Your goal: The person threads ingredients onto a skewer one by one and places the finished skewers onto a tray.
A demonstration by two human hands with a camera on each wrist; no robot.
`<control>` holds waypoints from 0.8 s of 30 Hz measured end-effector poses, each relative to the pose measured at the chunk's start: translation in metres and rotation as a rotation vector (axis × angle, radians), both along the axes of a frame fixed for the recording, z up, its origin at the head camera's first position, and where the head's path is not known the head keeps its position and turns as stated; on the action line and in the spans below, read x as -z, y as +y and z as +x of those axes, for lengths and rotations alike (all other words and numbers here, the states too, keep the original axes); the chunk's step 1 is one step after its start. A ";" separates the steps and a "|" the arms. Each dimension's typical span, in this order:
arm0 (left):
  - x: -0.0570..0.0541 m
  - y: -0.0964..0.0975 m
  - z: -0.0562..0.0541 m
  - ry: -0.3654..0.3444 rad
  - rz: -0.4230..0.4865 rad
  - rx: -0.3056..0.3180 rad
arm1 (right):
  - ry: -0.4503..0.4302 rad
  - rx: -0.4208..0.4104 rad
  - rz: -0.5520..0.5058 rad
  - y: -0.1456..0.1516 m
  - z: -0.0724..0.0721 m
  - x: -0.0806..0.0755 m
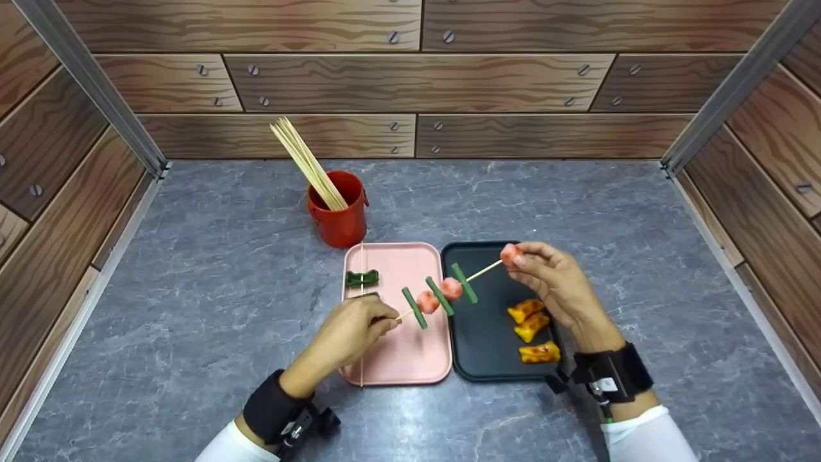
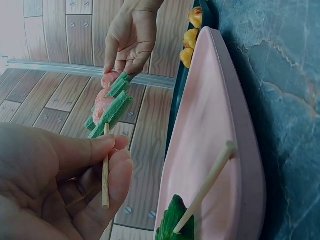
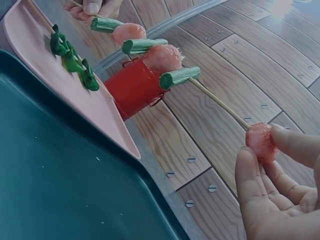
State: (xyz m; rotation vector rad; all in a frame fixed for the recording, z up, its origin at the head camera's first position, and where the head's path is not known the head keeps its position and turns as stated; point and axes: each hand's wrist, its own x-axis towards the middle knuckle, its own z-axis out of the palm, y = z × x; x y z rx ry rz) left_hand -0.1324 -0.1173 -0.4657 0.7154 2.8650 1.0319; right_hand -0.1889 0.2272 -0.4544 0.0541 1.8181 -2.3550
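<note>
My left hand (image 1: 356, 326) pinches the lower end of a wooden skewer (image 1: 485, 270) between thumb and fingers, above the pink tray. Along the skewer sit green stick pieces (image 1: 414, 308) alternating with pink balls (image 1: 451, 289). At its far tip, my right hand (image 1: 557, 282) pinches another pink ball (image 3: 261, 143) between thumb and fingertips. The right wrist view shows that ball at the skewer's end, apart from the nearest green piece (image 3: 180, 77). On the pink tray (image 1: 410, 366) lies a second skewer (image 2: 210, 182) bearing dark green pieces (image 3: 73, 61), partly hidden by my left hand.
A dark tray (image 1: 481, 362) stands against the pink one, with several yellow browned pieces (image 1: 540, 352) at its right side. Behind the trays is a red bucket (image 1: 340, 224) of bare skewers (image 1: 308, 163). Wood-patterned walls (image 1: 417, 83) enclose the grey marbled table (image 1: 224, 256).
</note>
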 end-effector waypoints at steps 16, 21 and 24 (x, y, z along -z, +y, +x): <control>0.002 0.001 0.000 0.010 0.001 -0.002 | -0.022 0.060 -0.004 -0.006 0.001 0.004; 0.002 0.002 0.001 0.017 -0.005 -0.003 | -0.011 0.056 0.006 -0.006 0.002 0.003; 0.003 0.002 0.001 0.017 -0.008 0.001 | -0.004 0.045 0.001 -0.005 0.003 0.003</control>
